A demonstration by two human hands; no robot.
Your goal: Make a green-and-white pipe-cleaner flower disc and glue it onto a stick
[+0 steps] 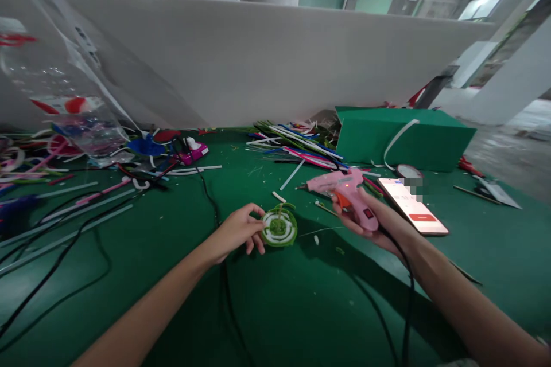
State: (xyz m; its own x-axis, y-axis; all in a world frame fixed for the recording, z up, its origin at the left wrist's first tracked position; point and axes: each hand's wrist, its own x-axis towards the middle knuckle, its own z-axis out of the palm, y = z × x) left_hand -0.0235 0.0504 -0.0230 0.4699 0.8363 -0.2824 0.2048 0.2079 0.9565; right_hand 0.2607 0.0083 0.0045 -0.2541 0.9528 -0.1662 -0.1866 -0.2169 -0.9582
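Near the middle of the green table, my left hand (241,231) pinches the left edge of a round green and white coil (279,226), which looks made of fuzzy stems. My right hand (365,221) is wrapped round the handle of a pink glue gun (344,188), whose nozzle points left, above and to the right of the coil. The gun and the coil are apart. A black cord runs from the gun's handle down past my right wrist. A short white piece (279,197) lies just behind the coil.
A lit phone (413,206) lies right of the glue gun, with a green box (404,139) behind it. Colourful stems (297,140) are piled at the back. On the left stand a clear plastic bottle (73,97) and loose sticks (69,235); black cords cross the table (181,309).
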